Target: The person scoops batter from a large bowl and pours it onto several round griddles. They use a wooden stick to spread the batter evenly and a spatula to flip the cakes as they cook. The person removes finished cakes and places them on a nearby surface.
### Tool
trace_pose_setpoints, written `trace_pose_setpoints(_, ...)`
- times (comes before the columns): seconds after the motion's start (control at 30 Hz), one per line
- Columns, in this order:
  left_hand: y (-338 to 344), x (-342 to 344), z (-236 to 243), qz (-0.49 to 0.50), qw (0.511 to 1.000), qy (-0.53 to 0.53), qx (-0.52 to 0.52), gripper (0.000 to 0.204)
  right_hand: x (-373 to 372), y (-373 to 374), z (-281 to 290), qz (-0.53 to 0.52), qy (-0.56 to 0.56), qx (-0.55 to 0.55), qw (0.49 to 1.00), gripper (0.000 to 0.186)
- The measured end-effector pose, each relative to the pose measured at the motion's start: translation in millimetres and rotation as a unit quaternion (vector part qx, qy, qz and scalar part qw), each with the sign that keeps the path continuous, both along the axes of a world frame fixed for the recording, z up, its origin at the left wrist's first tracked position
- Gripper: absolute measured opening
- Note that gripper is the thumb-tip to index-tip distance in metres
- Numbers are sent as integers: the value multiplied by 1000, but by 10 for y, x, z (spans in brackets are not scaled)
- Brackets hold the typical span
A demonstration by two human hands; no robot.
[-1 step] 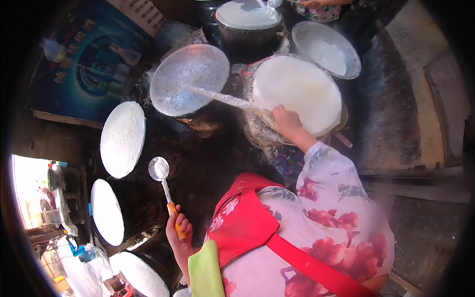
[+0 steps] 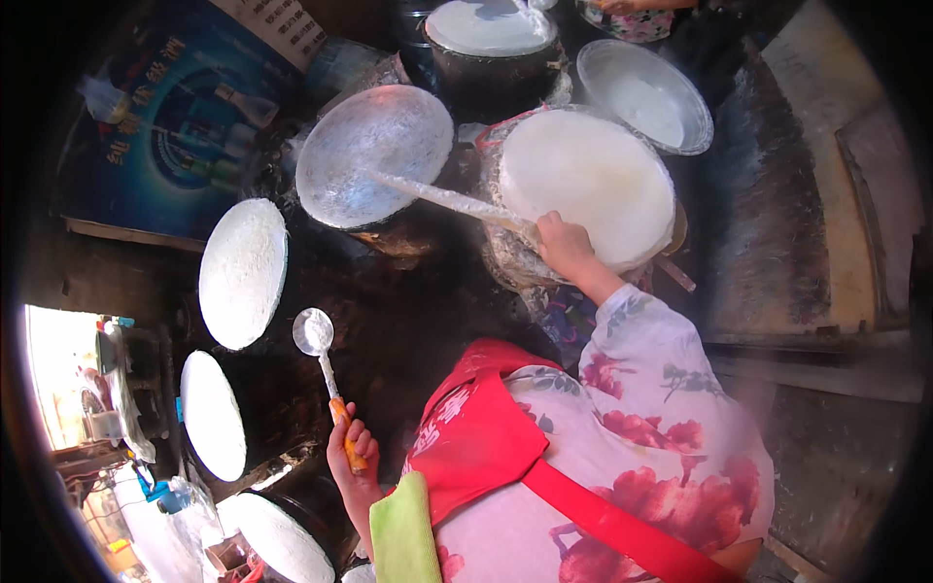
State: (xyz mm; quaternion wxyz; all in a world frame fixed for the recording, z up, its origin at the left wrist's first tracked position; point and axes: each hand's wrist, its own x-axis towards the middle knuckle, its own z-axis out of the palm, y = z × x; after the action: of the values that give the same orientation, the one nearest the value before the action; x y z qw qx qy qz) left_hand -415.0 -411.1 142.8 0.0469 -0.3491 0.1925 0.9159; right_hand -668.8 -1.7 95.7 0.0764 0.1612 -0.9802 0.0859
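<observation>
My right hand (image 2: 568, 245), at the end of the floral sleeve, is closed round the near end of a long, thin stick (image 2: 452, 198) caked in white. The stick's far end lies over a bare grey round pan (image 2: 384, 146). Just beyond that hand sits a round white sheet (image 2: 588, 185) on a wrapped stand; I cannot tell whether the hand touches it. Lower down, my left hand (image 2: 352, 449) grips the orange handle of a small ladle (image 2: 313, 332). White matter coats the ladle's round bowl, held up to the left of my red apron.
Three white-coated round discs (image 2: 243, 274) line the left side. Behind stand a dark pot (image 2: 496, 83) with a white top and a metal basin (image 2: 695, 121) holding white matter. Another person's hand (image 2: 622, 5) shows at the top edge. A brown board (image 2: 777, 194) lies right.
</observation>
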Motion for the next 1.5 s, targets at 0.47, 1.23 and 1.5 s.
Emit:
trace_pose_setpoints(0.47,394,620,-419,305,950,66,7,33,-33,-2178,-607,278,-337,-198,877,35)
trace_pose_setpoints(1.23,3933,2099,-3506,527,552,-645,-31,33,-3,-3674,-3295,832,-285,171,445,21)
trace_pose_setpoints(1.5,4226,3483,-4156,36,579,-800,-155,37,853,-2869,-3153,801,-284,219,479,18)
